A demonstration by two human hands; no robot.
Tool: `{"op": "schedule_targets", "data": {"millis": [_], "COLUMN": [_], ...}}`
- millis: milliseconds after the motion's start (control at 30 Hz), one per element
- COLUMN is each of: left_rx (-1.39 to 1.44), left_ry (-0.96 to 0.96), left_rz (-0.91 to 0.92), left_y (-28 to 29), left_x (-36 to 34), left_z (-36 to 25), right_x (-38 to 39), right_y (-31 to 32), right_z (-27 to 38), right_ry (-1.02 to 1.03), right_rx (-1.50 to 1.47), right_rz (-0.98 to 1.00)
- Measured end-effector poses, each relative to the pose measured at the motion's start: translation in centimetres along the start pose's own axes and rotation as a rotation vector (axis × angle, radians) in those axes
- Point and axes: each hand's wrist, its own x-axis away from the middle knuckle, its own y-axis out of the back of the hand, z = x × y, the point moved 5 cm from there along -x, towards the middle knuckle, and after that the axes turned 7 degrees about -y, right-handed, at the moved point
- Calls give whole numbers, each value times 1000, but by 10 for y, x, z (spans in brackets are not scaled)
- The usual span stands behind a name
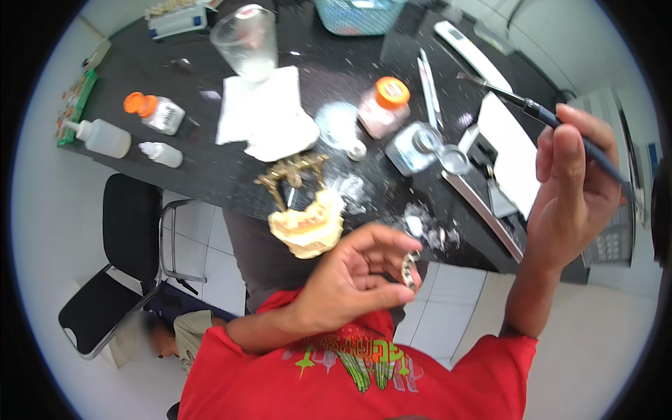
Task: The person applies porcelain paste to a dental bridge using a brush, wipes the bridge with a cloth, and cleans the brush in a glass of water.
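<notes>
Low over my lap, my left hand (350, 280) grips a small curved metal dental framework (410, 269) between thumb and fingertips. My right hand (574, 175), raised on the right, holds a dark-handled brush (532, 105) with its thin tip pointing up-left over the worktop. A cream plaster tooth model (304, 231) with a brass articulator (290, 171) sits at the table's front edge, left of my left hand. Nearby are a glass jar of liquid (406, 150), a small round lid (455, 159), an orange-capped jar of pink powder (381, 112) and scattered white powder (434, 231).
The dark worktop (182, 84) holds a plastic cup (245, 45), white tissue (262, 112), several small bottles (105, 138), a blue basket (357, 14), slim tools (428, 87) and a white board (507, 150). A black chair (129, 224) and another person (189, 336) are at lower left.
</notes>
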Motion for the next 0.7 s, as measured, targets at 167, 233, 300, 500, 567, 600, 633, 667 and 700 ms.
{"op": "schedule_targets", "data": {"millis": [167, 233, 300, 500, 567, 600, 633, 667, 700], "left_rx": [-115, -181, -226, -275, -268, -264, -227, -231, -235], "left_ry": [-87, -116, -122, -230, -210, -199, -191, -194, -195], "left_rz": [60, 24, 17, -34, -30, -23, -52, -45, -39], "left_y": [16, 21, 28, 40, 44, 45, 45, 47, 48], "left_x": [11, 16, 18, 21, 22, 21, 23, 23, 24], "left_z": [10, 12, 14, 11, 15, 15, 13, 13, 14], "right_x": [-55, -70, -86, -95, -104, -106, -107, -106, -107], "right_y": [-73, -106, -139, -205, -219, -222, -226, -230, -233], "right_z": [20, 21, 24, 24, 16, 14, 11, 10, 10], "right_ry": [-2, 44, -26, 18, -89, -144, -198, -217, -282], "right_rx": [61, 86, 179, 444, 523, 557, 592, 608, 592], "right_rz": [189, 260, 345, 483, 562, 600, 639, 670, 727]}}
